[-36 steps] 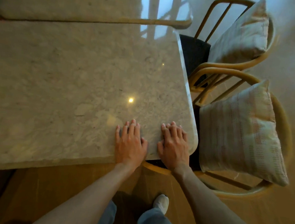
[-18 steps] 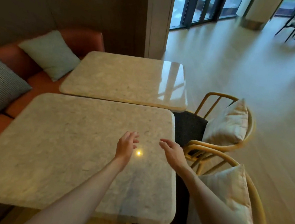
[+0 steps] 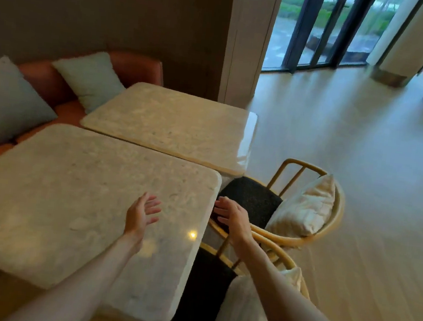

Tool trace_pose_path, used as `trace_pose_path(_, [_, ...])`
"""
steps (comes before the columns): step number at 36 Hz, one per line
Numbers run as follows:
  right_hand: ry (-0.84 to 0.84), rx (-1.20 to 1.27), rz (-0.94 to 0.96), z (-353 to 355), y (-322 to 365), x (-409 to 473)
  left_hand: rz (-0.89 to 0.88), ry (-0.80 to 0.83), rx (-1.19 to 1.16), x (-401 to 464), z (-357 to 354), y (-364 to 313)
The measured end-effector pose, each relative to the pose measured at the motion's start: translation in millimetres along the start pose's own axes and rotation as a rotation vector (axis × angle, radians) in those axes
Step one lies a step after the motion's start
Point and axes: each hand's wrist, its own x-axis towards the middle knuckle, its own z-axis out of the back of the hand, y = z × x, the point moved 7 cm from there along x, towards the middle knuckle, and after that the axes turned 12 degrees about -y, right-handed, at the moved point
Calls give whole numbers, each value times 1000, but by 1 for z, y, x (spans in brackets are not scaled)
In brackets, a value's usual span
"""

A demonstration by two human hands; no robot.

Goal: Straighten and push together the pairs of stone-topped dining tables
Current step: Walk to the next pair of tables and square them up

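Observation:
Two pale stone-topped tables stand side by side. The near table (image 3: 74, 197) fills the lower left, and the far table (image 3: 172, 124) lies just beyond it, their long edges close together with the far one set further right. My left hand (image 3: 142, 212) hovers above the near table's right part with fingers spread and holds nothing. My right hand (image 3: 230, 212) hangs open just off that table's right edge, over a chair seat, fingers straight.
Two rattan chairs (image 3: 301, 239) with cream cushions (image 3: 305, 205) stand tight against the tables' right side. An orange bench (image 3: 60, 111) with pale cushions (image 3: 88, 77) runs along the left. A wall pillar (image 3: 244, 45) rises behind the far table. Light wooden floor (image 3: 361, 177) spreads to the right.
Both hands lifted off the near table's front edge and now hover open. The view rose from looking down at the tabletop to taking in both tables, and moved right.

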Motion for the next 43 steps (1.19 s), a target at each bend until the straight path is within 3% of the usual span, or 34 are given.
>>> trace_pose_path(11, [136,-118,-43,111,-6,9,72,-240,-139,-129,10,56])
trace_pose_path(17, [160,-105,4,141,-12,20,-34,-219,12,-128,-19,65])
trace_pose_path(26, [330,-145,-27,193,-33,67,22,-251,118,-160,-95,133])
trace_pose_path(30, [422,-149,-71,216,-32,114,114,-489,-17,-180,-111,150])
trace_pose_path(35, [501,-306,-101,234,-32,153,241,-610,-151,-214,-123,175])
trace_pose_path(43, [709,-502,-3,154,-35,146,214,-857,-338,-263,-67,165])
